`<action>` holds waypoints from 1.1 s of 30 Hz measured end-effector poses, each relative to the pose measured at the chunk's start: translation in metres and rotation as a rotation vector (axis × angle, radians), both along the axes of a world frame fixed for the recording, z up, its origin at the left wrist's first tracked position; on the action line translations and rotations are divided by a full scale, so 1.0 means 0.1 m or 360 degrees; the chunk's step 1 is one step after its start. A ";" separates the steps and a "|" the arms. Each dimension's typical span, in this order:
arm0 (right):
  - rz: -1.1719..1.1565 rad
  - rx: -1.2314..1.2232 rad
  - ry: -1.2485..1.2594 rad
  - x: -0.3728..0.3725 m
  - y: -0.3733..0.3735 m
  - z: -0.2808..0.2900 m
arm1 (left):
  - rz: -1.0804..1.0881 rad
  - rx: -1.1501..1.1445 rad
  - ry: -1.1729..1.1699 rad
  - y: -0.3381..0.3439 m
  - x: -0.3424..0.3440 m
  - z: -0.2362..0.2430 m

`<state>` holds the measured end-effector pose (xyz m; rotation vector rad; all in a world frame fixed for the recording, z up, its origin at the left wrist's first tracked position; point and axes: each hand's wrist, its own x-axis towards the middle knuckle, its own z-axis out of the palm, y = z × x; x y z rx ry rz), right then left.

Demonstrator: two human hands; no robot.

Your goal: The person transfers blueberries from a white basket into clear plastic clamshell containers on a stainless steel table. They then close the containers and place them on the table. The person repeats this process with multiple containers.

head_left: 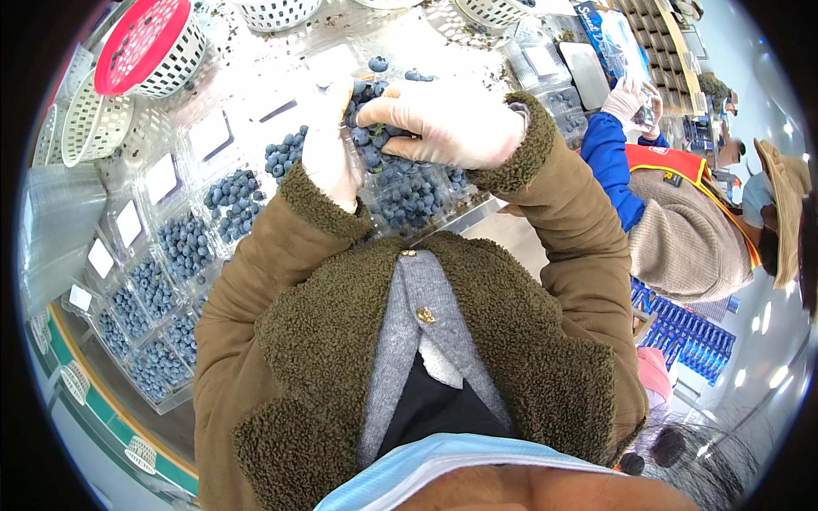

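Observation:
Both my hands wear whitish gloves and meet over a heap of blueberries (407,200) in clear plastic boxes. My left hand (331,149) stands along the left side of the berries, with its fingers curled and partly hidden; what it grips does not show. From the right, my right hand (456,123) reaches in with bent thumb and forefinger around several blueberries. A bit of green shows among the berries under its fingertips. Just beyond the hands, a single blueberry (378,64) lies on the white table (281,60).
Blueberry-filled clear boxes (183,243) with raised lids stand in rows at left. Nested clear boxes (64,230) rise beyond them. White baskets (98,119), one with a red rim (141,43), line the far left. At right a co-worker's gloved hand (626,98) works beside a blue package (609,38).

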<state>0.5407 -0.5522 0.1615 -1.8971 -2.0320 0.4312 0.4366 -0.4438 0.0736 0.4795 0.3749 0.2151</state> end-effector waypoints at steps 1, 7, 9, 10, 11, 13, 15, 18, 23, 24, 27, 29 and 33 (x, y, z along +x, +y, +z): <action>-0.0033 -0.0003 0.0028 0.01 0.02 -0.01 | -0.0009 -0.0041 -0.0006 0.01 0.00 -0.01; -0.0123 -0.0268 0.0330 0.12 0.05 0.04 | -0.0077 -0.0296 -0.0066 0.05 0.04 0.01; -0.0084 -0.0231 0.0305 0.12 0.07 0.06 | -0.0034 -0.0226 -0.0112 0.04 0.05 0.01; -0.0066 -0.0213 0.0289 0.12 0.08 0.06 | -0.0006 -0.0202 -0.0154 0.03 0.05 0.01; -0.0035 -0.0161 0.0188 0.11 0.08 0.06 | 0.0015 -0.0148 -0.0126 0.01 0.05 0.01; 0.0023 -0.0068 -0.0027 0.08 0.10 0.06 | 0.0063 -0.0066 -0.0065 -0.01 0.06 0.01; 0.0000 -0.0115 0.0003 0.06 0.10 0.07 | 0.0135 0.0073 -0.0120 -0.03 0.05 0.01; -0.0007 -0.0199 0.0046 0.07 0.10 0.09 | 0.0110 0.0065 -0.0148 -0.02 0.03 0.02; -0.0013 -0.0096 0.0032 0.02 0.10 0.06 | 0.0029 -0.0100 -0.0106 0.01 -0.01 -0.01; -0.0036 -0.0082 0.0010 0.00 0.11 0.04 | 0.0045 -0.0073 -0.0096 0.03 0.00 -0.03; -0.0048 -0.0074 -0.0045 0.02 0.14 0.01 | 0.0110 -0.0026 -0.0064 0.05 0.07 -0.08; -0.0044 -0.0099 -0.0067 0.05 0.16 0.00 | 0.0123 -0.0032 -0.0049 0.07 0.09 -0.11; -0.0045 -0.0081 0.0008 0.09 0.19 0.05 | 0.0050 -0.0060 -0.0067 0.12 0.08 -0.19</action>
